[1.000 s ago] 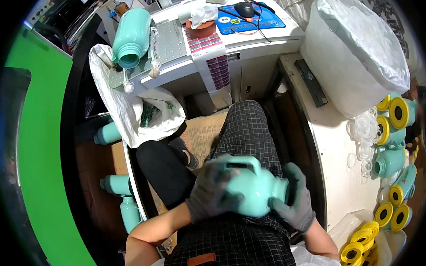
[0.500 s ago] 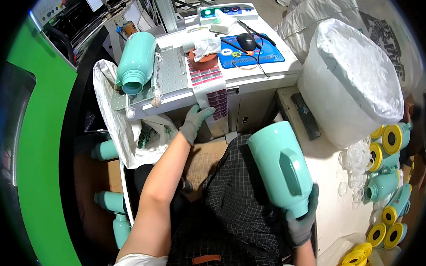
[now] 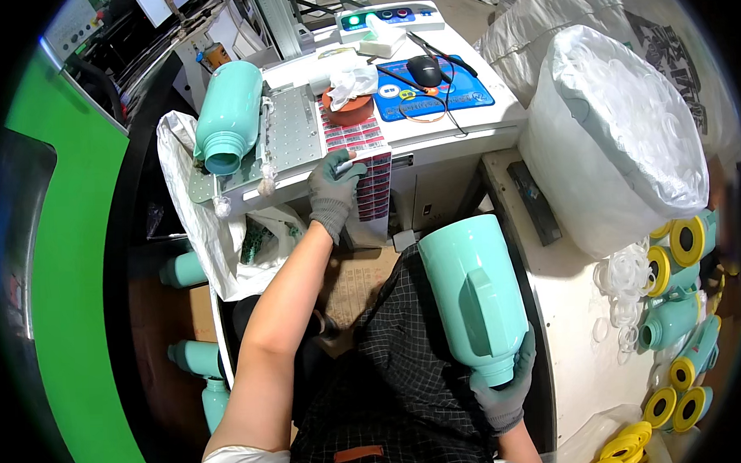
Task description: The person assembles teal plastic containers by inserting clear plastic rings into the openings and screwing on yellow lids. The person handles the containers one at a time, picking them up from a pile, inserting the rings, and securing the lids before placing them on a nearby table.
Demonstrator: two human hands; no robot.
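Note:
My right hand, in a grey glove, grips the neck of a mint-green plastic bottle shell. The shell lies over my lap, base away from me and its handle facing up. My gloved left hand is at the table's front edge, thumb and fingers pinched around a small pale sticker. Right beside it, a strip of red-and-white stickers hangs down over the edge. A second mint-green shell lies on the perforated metal plate, its open neck toward me.
An orange-brown tape roll topped with crumpled tissue sits on the strip. Behind are a blue mat, a mouse and a control box. To the right stand a bag of clear rings and several yellow-rimmed bottles.
My left hand has moved up along the sticker strip and now pinches a sticker. The shell in my right hand has shifted slightly left and turned a little.

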